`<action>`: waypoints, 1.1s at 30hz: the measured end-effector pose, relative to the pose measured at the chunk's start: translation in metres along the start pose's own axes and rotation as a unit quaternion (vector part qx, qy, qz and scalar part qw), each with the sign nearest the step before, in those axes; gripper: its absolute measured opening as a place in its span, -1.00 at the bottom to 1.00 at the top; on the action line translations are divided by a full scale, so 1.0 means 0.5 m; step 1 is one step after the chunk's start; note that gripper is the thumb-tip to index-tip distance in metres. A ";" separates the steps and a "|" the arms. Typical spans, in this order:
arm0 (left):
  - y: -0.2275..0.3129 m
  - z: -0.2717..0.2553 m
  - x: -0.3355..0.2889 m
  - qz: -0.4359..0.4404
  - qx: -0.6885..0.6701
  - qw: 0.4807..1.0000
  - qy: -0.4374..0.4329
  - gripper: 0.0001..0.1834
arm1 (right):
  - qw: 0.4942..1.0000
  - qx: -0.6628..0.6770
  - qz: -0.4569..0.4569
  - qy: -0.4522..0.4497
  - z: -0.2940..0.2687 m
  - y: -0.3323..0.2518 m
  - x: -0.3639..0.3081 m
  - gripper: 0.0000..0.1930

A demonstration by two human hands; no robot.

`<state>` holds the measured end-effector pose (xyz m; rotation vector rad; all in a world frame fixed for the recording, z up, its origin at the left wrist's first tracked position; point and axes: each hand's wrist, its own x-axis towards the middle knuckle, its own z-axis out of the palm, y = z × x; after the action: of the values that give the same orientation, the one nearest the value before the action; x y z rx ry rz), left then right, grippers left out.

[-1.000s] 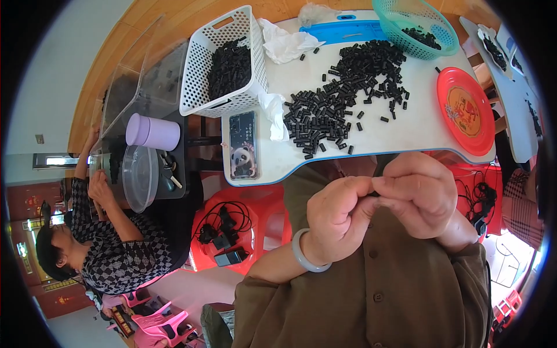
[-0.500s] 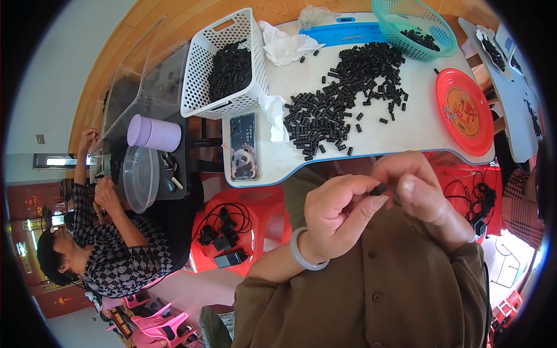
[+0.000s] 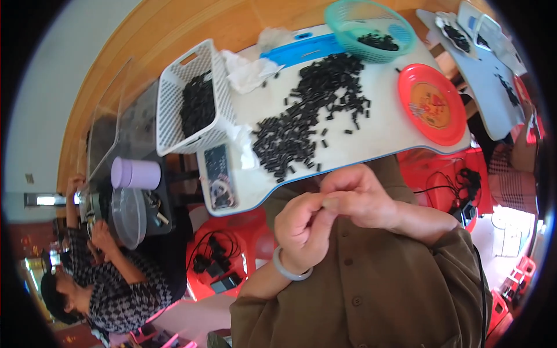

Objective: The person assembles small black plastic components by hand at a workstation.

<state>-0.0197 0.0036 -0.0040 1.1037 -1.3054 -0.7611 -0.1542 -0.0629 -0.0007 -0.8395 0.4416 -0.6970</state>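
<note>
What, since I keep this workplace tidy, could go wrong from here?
Some loose black pieces lie close to the front edge of the table; a bump might scatter them. The phone lies near that edge too and could be knocked off. Looped cables on the left red stool might snag.

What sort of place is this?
Likely a makeshift indoor workroom, perhaps a home or hall: heaped small black parts on a white table, more in a white basket, and a red plastic stool nearby.
</note>
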 end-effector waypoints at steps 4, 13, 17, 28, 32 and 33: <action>-0.010 0.009 -0.008 -0.017 -0.006 0.999 0.031 -0.93 | 1.000 -0.009 -0.026 0.000 -0.009 0.013 0.000 -0.83; -0.042 -0.004 0.023 -0.079 -0.069 0.991 0.084 -0.88 | 0.962 -0.241 -0.101 0.083 -0.074 -0.018 -0.009 -0.73; -0.051 -0.072 0.106 -0.060 -0.009 0.986 0.158 -0.82 | 0.802 -0.440 -0.241 0.326 -0.238 -0.049 -0.003 -0.88; -0.161 -0.211 0.289 0.009 0.380 0.914 0.138 -0.59 | 0.534 -0.739 -0.052 0.407 -0.496 -0.137 -0.094 -0.83; -0.164 -0.065 0.195 0.021 0.331 0.943 0.017 -0.79 | 0.582 -0.715 -0.075 0.380 -0.510 -0.124 -0.090 -0.84; -0.182 -0.036 0.169 0.051 0.322 0.945 -0.021 -0.82 | 0.594 -0.709 -0.072 0.374 -0.511 -0.125 -0.087 -0.85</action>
<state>0.0244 -0.1013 -0.0570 1.5202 -1.6931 -0.2719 -0.3633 -0.1943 -0.1003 -2.1040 1.8772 -0.7493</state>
